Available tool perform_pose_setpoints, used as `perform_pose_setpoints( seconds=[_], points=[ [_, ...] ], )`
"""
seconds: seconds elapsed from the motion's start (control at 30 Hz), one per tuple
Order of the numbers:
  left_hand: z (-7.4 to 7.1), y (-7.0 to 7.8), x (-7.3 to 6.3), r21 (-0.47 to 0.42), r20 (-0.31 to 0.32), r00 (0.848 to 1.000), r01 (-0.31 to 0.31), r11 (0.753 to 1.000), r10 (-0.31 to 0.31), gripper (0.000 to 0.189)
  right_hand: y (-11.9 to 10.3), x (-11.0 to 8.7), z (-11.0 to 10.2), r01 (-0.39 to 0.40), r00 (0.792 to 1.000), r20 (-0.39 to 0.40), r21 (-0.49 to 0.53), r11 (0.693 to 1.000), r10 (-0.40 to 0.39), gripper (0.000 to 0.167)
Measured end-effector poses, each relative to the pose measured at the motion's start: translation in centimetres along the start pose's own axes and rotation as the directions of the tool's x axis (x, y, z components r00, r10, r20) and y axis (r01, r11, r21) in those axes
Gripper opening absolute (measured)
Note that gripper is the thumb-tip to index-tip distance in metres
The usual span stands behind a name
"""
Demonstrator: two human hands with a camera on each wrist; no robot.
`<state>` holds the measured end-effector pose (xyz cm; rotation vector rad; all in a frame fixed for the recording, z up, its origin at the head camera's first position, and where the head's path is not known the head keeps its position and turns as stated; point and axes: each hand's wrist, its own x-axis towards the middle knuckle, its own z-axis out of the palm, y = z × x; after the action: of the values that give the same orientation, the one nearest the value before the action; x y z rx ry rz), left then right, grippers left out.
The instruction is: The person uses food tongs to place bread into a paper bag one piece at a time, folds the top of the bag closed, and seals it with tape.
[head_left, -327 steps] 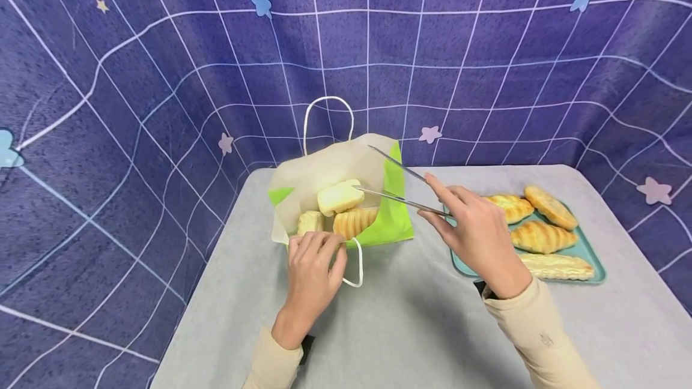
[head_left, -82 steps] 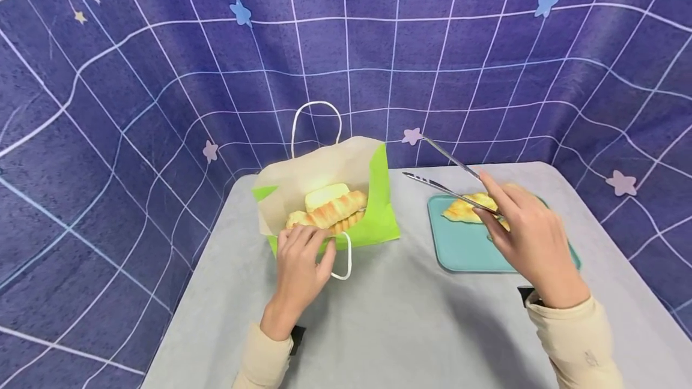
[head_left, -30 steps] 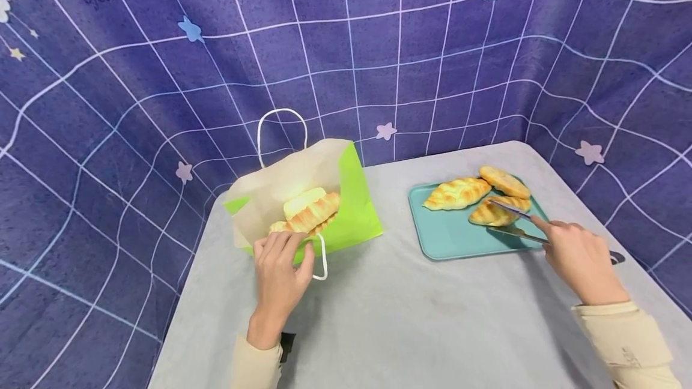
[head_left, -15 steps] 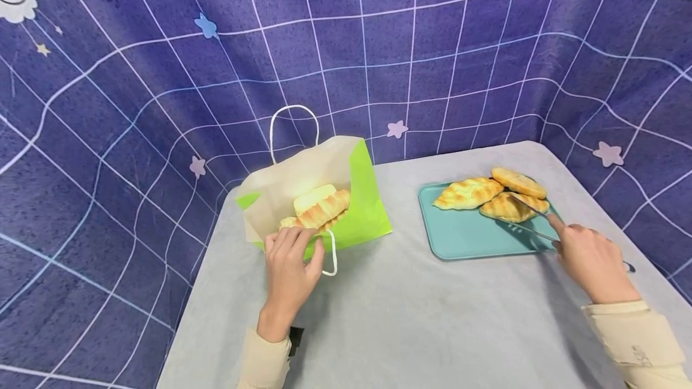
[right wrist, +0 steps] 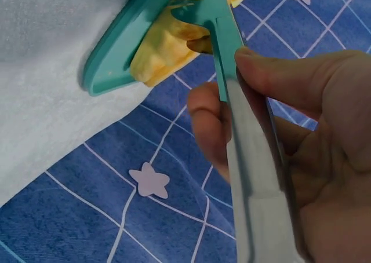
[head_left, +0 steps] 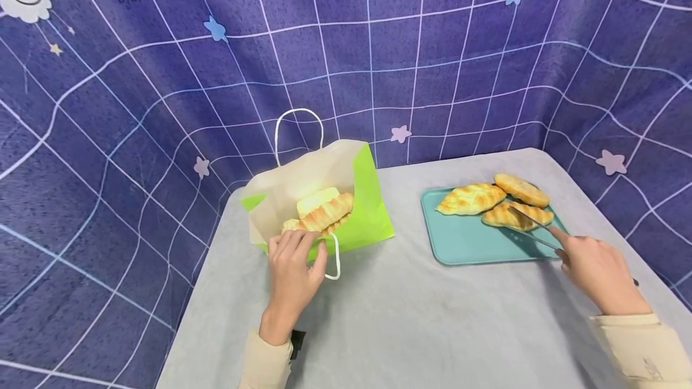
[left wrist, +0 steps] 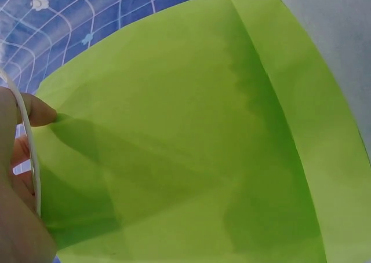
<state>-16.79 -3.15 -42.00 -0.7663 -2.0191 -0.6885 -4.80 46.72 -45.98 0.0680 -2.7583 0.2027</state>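
Observation:
My left hand (head_left: 294,272) pinches the front rim of a green and white paper bag (head_left: 373,212), beside its white cord handle (head_left: 337,263). Inside the bag a ridged golden bread roll (head_left: 327,213) lies over a pale block-shaped bread (head_left: 316,200); other bread is partly hidden by my fingers. On the right, my right hand (head_left: 600,272) grips metal tongs (right wrist: 255,211). The tongs' two arms lie on either side of a striped bread roll (head_left: 497,216) on the teal tray (head_left: 456,248). In the left wrist view the bag's green side (left wrist: 174,130) fills most of the picture.
A braided bread (head_left: 470,198) and an oval bread slice (head_left: 521,189) lie on the tray's back part. Grey cloth covers the table (head_left: 411,317). A purple-blue grid-patterned curtain (head_left: 378,89) stands close behind and at both sides.
Since the oldest frame, the long pale bread has left the tray and a ridged roll has appeared in the bag. The tongs moved from the bag to the tray's striped roll. My left hand stayed.

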Motion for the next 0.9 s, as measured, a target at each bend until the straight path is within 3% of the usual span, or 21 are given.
perform_pose_setpoints(
  seconds=[0.23, 0.5, 0.9],
  points=[
    [0.1, 0.0, -0.1, -0.004, 0.005, 1.000, 0.011, 1.000, -0.011, 0.014, -1.0, -0.5, -0.6, 0.041, 0.996, -0.075, 0.012, 0.999, -0.040, 0.050],
    [0.1, 0.1, -0.1, -0.002, -0.004, 1.000, 0.017, 1.000, -0.017, 0.014, -3.9, -0.3, -2.6, 0.094, 0.979, -0.186, 0.036, 0.995, -0.086, 0.057],
    [-0.1, 0.0, -0.3, 0.000, -0.004, 1.000, 0.021, 1.000, -0.021, 0.013, -7.3, -0.1, -4.8, 0.131, 0.956, -0.270, 0.044, 0.990, -0.114, 0.069]
  ],
)
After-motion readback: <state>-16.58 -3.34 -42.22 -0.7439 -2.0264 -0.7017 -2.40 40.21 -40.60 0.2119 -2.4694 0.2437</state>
